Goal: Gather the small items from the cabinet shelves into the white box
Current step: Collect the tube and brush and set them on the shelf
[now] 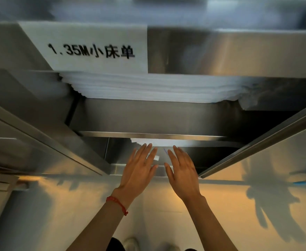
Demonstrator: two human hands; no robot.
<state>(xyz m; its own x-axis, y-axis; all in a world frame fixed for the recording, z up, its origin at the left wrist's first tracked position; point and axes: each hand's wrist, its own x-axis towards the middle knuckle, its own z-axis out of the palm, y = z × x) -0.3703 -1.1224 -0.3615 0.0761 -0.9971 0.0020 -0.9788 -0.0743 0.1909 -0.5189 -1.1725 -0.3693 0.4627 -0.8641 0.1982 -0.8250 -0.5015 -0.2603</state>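
head view: both my left hand (pixel 139 168) and right hand (pixel 182 172) reach flat, fingers straight, holding nothing, toward white packets (pixel 146 142) on the lower shelf at twelve o'clock, ready to scoop; white box unseen.

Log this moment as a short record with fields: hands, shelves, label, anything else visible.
left hand: open, fingers straight, reaching toward the lower shelf; red string bracelet on the wrist
right hand: open, fingers straight, beside the left
upper shelf: stack of folded white linen
lower shelf: white items, too blurred to identify
paper label: reads 1.35M plus Chinese characters
white box: not in view
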